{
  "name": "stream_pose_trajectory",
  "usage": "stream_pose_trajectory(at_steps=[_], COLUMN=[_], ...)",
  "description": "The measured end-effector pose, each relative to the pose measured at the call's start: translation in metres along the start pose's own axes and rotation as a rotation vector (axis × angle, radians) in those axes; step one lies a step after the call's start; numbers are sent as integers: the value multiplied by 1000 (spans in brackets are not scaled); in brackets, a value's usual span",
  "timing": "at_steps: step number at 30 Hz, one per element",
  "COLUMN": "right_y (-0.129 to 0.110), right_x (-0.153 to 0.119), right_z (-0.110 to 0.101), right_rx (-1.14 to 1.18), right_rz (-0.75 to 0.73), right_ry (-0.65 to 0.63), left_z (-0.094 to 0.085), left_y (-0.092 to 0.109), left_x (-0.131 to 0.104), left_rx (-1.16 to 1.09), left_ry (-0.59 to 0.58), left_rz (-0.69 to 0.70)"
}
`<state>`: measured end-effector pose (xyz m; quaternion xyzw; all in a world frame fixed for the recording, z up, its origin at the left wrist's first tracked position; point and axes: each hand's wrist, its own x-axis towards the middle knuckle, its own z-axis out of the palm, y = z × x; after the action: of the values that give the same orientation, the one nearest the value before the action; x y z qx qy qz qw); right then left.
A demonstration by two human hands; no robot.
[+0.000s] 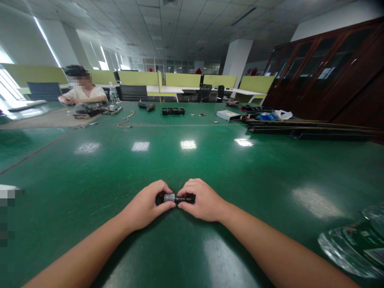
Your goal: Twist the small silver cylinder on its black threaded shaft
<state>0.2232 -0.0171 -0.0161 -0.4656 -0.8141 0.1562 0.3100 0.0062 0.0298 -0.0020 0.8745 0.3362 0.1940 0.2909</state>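
A small cylindrical metal part (169,197), silver at its left end, lies across the space between my hands, low over the green table (162,160). My left hand (149,205) closes thumb and fingers round the silver end. From the other side, my right hand (204,200) pinches the dark, ridged section (184,199) of the same piece. The fingertips of both hands nearly meet at the middle. Whether the silver and dark sections are one piece or two joined pieces, I cannot tell.
A clear plastic bottle (354,244) lies at the lower right. Far across stand a power drill (146,106), a black block (173,111), a grey box (228,115) and long dark bars (300,129). A person (84,88) sits at the far left near electronic parts.
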Motion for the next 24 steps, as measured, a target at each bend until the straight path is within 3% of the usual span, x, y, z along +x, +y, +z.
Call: stream_pose_trajectory(at_steps=[24], right_y=[0], right_x=[0], right_z=[-1], right_rx=[-15], right_rz=[39], right_ry=[2], left_z=[0], left_y=[2], left_x=[-1], left_rx=[32], left_ry=[6], left_rz=[0])
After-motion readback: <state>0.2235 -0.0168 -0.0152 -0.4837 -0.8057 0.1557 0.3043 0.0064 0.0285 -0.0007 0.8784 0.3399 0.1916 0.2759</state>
